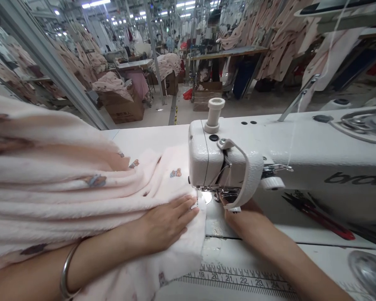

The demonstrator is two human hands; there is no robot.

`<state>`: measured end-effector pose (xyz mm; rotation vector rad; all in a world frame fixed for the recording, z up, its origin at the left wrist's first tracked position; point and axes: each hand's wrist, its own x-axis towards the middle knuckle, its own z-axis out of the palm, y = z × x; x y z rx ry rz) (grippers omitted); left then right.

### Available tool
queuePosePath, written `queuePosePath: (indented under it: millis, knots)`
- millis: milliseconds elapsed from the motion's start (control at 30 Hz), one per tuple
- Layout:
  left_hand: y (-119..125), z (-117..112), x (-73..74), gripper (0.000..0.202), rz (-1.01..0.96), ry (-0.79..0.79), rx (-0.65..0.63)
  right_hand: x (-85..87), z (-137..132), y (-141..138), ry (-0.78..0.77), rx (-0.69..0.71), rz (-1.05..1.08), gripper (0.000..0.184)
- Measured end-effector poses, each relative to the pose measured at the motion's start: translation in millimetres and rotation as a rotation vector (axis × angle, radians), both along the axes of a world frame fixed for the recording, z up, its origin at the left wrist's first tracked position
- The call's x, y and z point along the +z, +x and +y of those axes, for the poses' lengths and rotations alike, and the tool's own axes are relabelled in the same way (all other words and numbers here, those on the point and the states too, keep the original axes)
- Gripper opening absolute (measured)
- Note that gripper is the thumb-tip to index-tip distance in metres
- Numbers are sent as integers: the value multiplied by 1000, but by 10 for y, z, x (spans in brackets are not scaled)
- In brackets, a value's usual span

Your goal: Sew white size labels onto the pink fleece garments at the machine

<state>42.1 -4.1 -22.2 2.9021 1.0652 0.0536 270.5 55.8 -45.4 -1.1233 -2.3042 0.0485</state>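
A big pile of pale pink fleece fabric (81, 196) with small printed figures covers the left of the table and runs under the head of a white sewing machine (301, 159). My left hand (167, 221) lies flat on the fabric, fingers stretched toward the needle area (217, 194). My right hand (241, 215) reaches under the machine head beside the needle; the machine's guard hides its fingers. A metal bangle (67, 271) circles my left wrist.
A printed ruler (238, 278) runs along the table's front edge. Red-handled scissors (322, 215) lie behind the machine arm. A thread spool pin (215, 113) stands on the machine. Beyond are aisles, cardboard boxes (123, 106) and hanging pink garments (282, 37).
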Motion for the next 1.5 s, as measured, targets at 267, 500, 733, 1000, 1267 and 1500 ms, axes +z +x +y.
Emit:
queuePosePath:
  millis: [267, 500, 733, 1000, 1267, 1500]
  knots:
    - [-46, 45, 31, 45, -18, 35, 2, -266, -736, -227, 74, -23, -11, 49]
    - [-104, 106, 26, 47, -8, -28, 9, -348, -663, -278, 8, -58, 13, 54]
    - [-110, 117, 38, 45, -32, -11, 16, -337, -645, -271, -39, -67, -38, 63]
    - [-119, 128, 44, 39, -44, 103, -22, -338, -682, -240, -99, -92, -88, 72]
    - [-116, 255, 65, 36, -21, -27, 33, -332, -662, -256, -32, -159, -149, 72]
    - [-132, 328, 6, 38, -62, -58, 95, -228, -738, -206, -76, -47, -61, 63]
